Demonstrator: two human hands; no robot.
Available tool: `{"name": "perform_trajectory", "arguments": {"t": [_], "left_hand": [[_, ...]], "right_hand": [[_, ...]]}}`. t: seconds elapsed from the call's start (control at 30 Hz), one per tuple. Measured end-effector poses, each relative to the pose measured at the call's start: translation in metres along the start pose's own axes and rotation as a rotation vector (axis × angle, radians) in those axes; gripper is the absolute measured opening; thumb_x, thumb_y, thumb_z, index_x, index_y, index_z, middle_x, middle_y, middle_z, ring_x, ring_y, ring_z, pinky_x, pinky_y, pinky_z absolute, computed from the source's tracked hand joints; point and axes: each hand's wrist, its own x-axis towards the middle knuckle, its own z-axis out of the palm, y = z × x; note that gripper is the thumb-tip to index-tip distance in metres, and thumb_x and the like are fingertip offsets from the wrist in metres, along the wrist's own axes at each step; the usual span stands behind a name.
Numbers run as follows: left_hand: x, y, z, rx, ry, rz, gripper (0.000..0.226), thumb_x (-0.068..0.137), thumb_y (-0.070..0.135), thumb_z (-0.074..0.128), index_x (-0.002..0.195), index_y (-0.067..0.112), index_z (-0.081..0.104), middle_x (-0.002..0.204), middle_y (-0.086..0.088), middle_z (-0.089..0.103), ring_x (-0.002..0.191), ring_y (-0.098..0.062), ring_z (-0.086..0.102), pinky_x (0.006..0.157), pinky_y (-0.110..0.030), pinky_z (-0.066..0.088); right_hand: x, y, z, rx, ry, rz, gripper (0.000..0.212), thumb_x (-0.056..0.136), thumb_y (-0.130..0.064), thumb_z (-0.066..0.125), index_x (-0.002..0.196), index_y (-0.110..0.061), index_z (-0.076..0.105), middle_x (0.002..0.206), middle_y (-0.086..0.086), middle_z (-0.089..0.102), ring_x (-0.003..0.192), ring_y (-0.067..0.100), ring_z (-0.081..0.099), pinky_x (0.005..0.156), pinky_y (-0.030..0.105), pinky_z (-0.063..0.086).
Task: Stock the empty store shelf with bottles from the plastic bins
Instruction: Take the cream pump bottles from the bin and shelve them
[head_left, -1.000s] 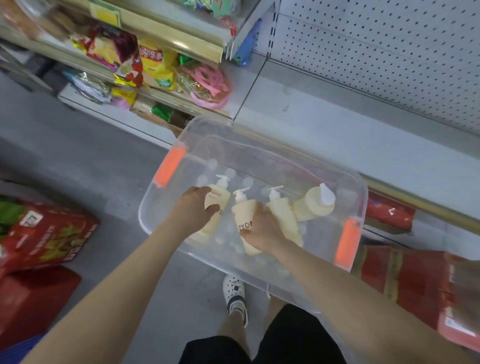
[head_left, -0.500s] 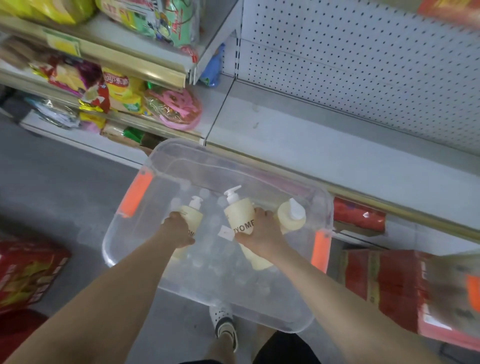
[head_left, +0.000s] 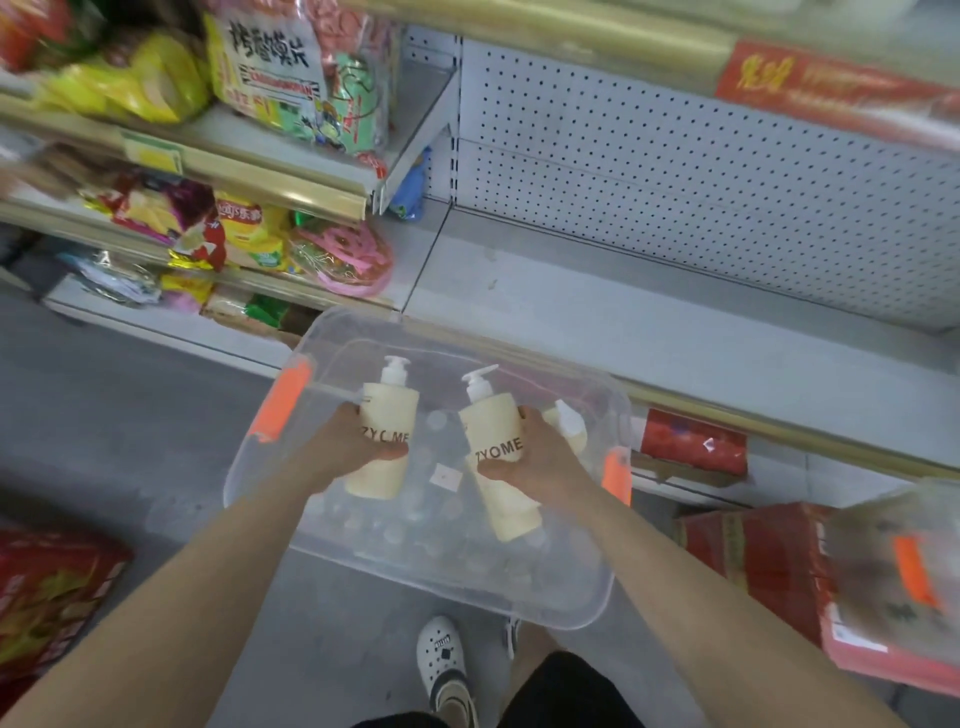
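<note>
Both arms reach forward and down over the clear plastic bin (head_left: 519, 605). The left hand (head_left: 340, 449) curls round the middle of the left bottle (head_left: 387, 415), thumb across its printed label. The right hand (head_left: 543, 460) grips the right bottle (head_left: 493, 431) from its outer side, thumb under the label and fingers wrapped behind. Both cream pump bottles point their pumps away from the person, the right one tilted slightly; whether they are clear of the bin's floor cannot be told.

Just beyond the right hand a third bottle (head_left: 571, 431) lies in the bin. Orange latches (head_left: 283, 400) sit on the bin's ends, outside each hand. Ahead of the hands runs the empty shelf (head_left: 623, 322), backed by white pegboard (head_left: 675, 156), with the bin's far rim between hands and shelf. Left of the hands and further off, snack bags (head_left: 249, 228) fill neighbouring shelves. Right of the right arm stand red cartons (head_left: 753, 540) under another clear bin (head_left: 883, 545), blurred. Below the arms a white shoe (head_left: 441, 660) rests on the floor.
</note>
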Motion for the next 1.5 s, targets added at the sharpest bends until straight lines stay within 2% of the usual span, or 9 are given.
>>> {"name": "perform_trajectory", "arguments": {"t": [0.2,0.3,0.47,0.53,0.6,0.73,0.93,1.07,1.5], "left_hand": [[-0.050,0.019,-0.008,-0.173,-0.050,0.143,0.058,0.067,0.022,0.088,0.115,0.015,0.055,0.109,-0.004,0.068,0.098,-0.020,0.066,0.078,-0.038,0.054],[-0.077,0.033,-0.003,-0.223,-0.091,0.207,0.038,0.072,0.016,0.084,0.101,0.021,0.059,0.105,-0.004,0.068,0.094,-0.018,0.066,0.080,-0.039,0.055],[-0.107,0.056,-0.004,-0.240,-0.148,0.294,0.096,0.043,0.046,0.092,0.127,0.019,0.053,0.114,-0.003,0.068,0.102,-0.020,0.068,0.086,-0.048,0.056],[-0.118,0.069,-0.002,-0.246,-0.171,0.334,0.096,0.044,0.045,0.091,0.128,0.018,0.053,0.114,-0.003,0.069,0.100,-0.020,0.069,0.087,-0.047,0.056],[-0.130,0.085,0.002,-0.242,-0.182,0.380,0.093,0.043,0.045,0.090,0.125,0.019,0.055,0.111,-0.003,0.070,0.099,-0.019,0.070,0.088,-0.047,0.056],[-0.148,0.119,0.011,-0.212,-0.196,0.471,0.087,0.040,0.046,0.087,0.118,0.023,0.058,0.107,-0.002,0.071,0.097,-0.019,0.069,0.088,-0.045,0.055],[-0.170,0.181,0.025,-0.198,-0.218,0.589,0.084,0.046,0.044,0.089,0.120,0.024,0.057,0.110,-0.001,0.070,0.099,-0.018,0.069,0.089,-0.043,0.055],[-0.182,0.226,0.037,-0.196,-0.205,0.667,0.060,0.067,0.025,0.087,0.118,0.021,0.055,0.108,-0.003,0.068,0.098,-0.020,0.068,0.085,-0.040,0.055],[-0.178,0.372,0.115,-0.268,-0.110,0.814,0.065,0.066,0.026,0.086,0.122,0.021,0.053,0.108,0.004,0.067,0.095,-0.012,0.068,0.072,-0.030,0.055]], "right_hand": [[-0.034,-0.014,-0.031,0.247,0.108,-0.106,0.065,0.069,-0.015,0.086,0.118,-0.021,0.043,0.102,-0.012,0.060,0.089,0.007,0.061,0.066,0.019,0.046],[-0.049,-0.016,-0.047,0.418,0.133,-0.099,0.068,0.071,-0.023,0.084,0.126,-0.019,0.045,0.110,-0.005,0.063,0.094,0.009,0.064,0.071,0.025,0.051],[-0.073,-0.024,-0.071,0.681,0.193,-0.099,0.058,0.080,-0.031,0.077,0.126,-0.014,0.046,0.113,0.004,0.065,0.098,0.018,0.068,0.081,0.038,0.057],[-0.081,-0.027,-0.080,0.750,0.234,-0.094,0.060,0.080,-0.043,0.074,0.126,-0.015,0.047,0.117,0.004,0.066,0.101,0.020,0.068,0.085,0.044,0.057],[-0.091,-0.031,-0.092,0.778,0.272,-0.097,0.055,0.081,-0.050,0.070,0.121,-0.019,0.049,0.116,0.004,0.066,0.100,0.022,0.068,0.074,0.040,0.059],[-0.116,-0.035,-0.119,0.866,0.341,-0.134,0.040,0.086,-0.041,0.068,0.115,-0.021,0.050,0.111,0.005,0.068,0.093,0.023,0.070,0.071,0.040,0.058],[-0.142,-0.051,-0.177,0.874,0.484,-0.238,0.037,0.086,-0.036,0.070,0.113,-0.018,0.053,0.109,0.006,0.069,0.089,0.021,0.071,0.071,0.040,0.059],[-0.153,-0.060,-0.226,0.834,0.534,-0.316,0.061,0.074,-0.044,0.075,0.122,-0.014,0.054,0.113,0.006,0.070,0.098,0.023,0.071,0.084,0.047,0.057],[-0.124,-0.052,-0.415,0.551,0.644,-0.426,0.062,0.078,-0.035,0.078,0.127,-0.014,0.046,0.117,0.002,0.065,0.099,0.018,0.068,0.080,0.040,0.057]]}}
